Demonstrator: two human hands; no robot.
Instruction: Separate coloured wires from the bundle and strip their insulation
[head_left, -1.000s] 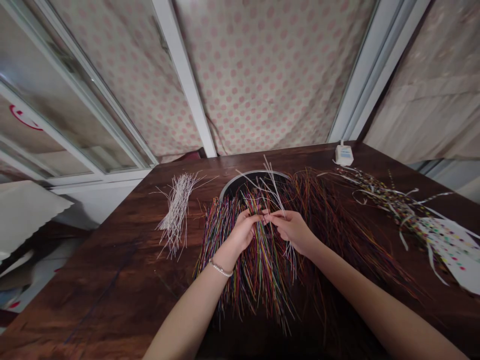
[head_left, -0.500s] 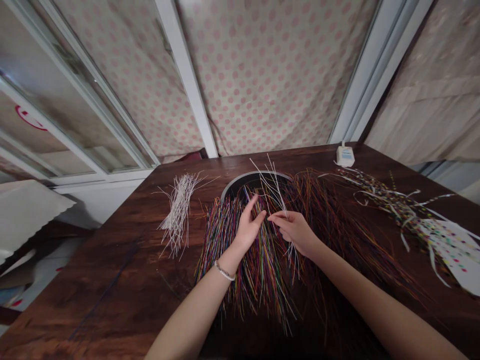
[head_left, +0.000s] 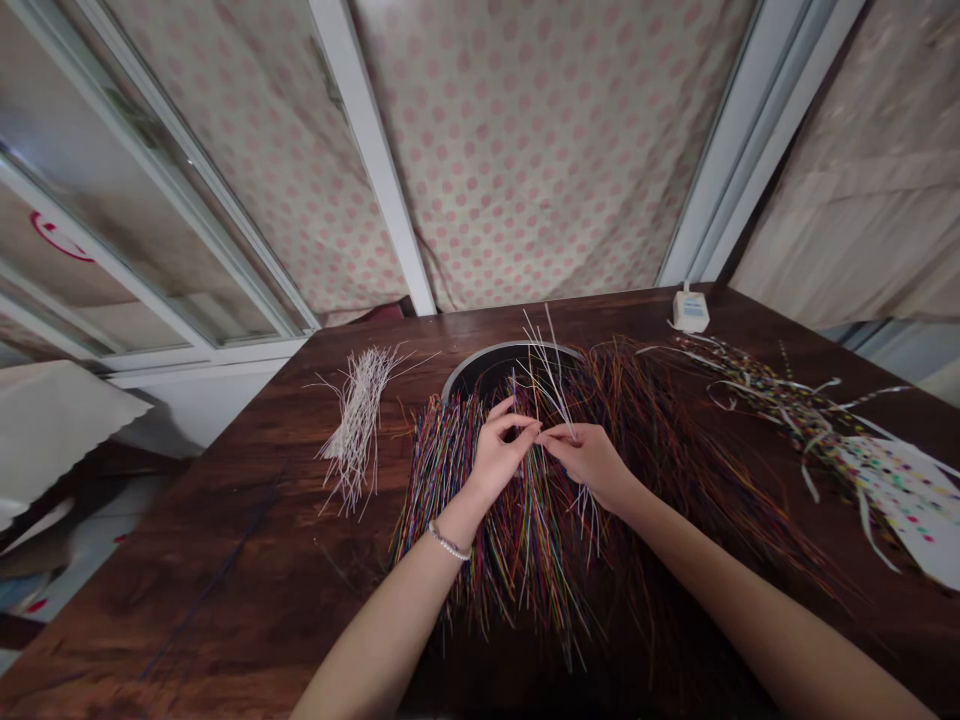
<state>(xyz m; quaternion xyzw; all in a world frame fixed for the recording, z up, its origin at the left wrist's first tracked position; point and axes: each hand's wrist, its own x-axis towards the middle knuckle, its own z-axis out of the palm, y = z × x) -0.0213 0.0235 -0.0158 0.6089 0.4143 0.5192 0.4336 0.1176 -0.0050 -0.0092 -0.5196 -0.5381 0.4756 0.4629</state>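
My right hand [head_left: 589, 465] is closed around several thin white strands [head_left: 553, 385], which stick up above the fist and hang out below it. Thumb and index finger of my left hand [head_left: 501, 450] are pinched together, meeting the right fingertips; whatever lies between them is too small to make out. Beneath both hands spreads a thick bundle of multicoloured strands [head_left: 439, 470], draped over a round dark tray with a grey rim [head_left: 480, 352]. Reddish-brown and dark strands [head_left: 660, 430] fan out to the right of my right hand.
A pile of white strands [head_left: 356, 430] lies at left on the dark wooden table [head_left: 247, 500]. At right are beaded, spotted strands [head_left: 795, 410] and a white sheet with coloured dots [head_left: 911, 510]. A small white box [head_left: 690, 312] stands near the back edge.
My left thumb and index finger have closed from apart to a pinch at the right fingertips. The white strands in my right hand have shifted slightly; the right hand has stayed about where it was.
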